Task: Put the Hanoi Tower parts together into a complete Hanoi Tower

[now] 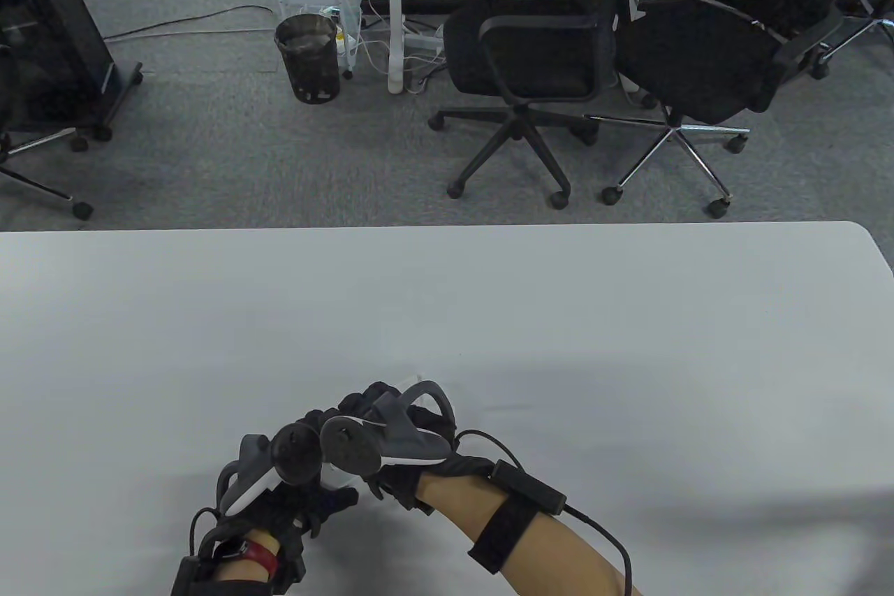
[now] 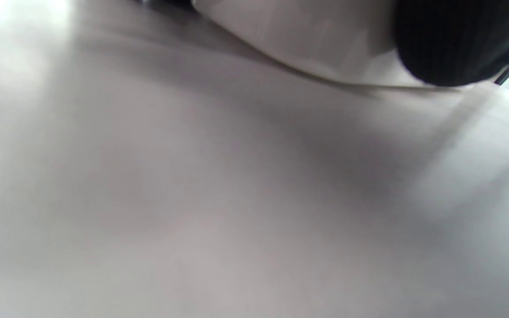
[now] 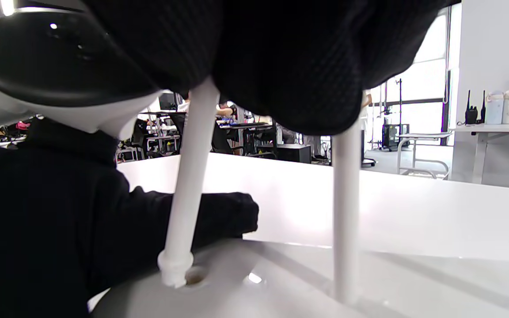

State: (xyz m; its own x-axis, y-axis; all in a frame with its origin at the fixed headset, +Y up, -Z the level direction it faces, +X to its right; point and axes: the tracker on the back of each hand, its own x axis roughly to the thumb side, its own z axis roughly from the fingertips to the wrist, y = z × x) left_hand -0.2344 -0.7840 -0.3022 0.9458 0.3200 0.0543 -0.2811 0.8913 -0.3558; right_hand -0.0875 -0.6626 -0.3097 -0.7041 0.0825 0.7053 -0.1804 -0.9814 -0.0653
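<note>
Black glove fabric of your right hand fills the top of the right wrist view, and from under it two white pegs come down toward the white base. Your right hand holds the left peg at its upper end. This peg is tilted, with its lower tip just at the edge of a socket hole in the base, not yet seated. The right peg stands nearly upright and seems already fixed in the base. Whether the right hand also touches its top, I cannot tell.

Your left hand is on the left side of the base, with one finger lying along the far edge as if to steady it. How tightly it holds, I cannot tell; the left wrist view shows only a blurred pale surface.

In the table view both hands are close together near the front edge of the worktop, and they hide the base completely.

I judge that the next move turns on one relation: the long axis of the tilted peg leans away from the axis of the hole. You should bring the top of the peg upright over the socket, then press straight down. The right hand is the nearer one for this.
</note>
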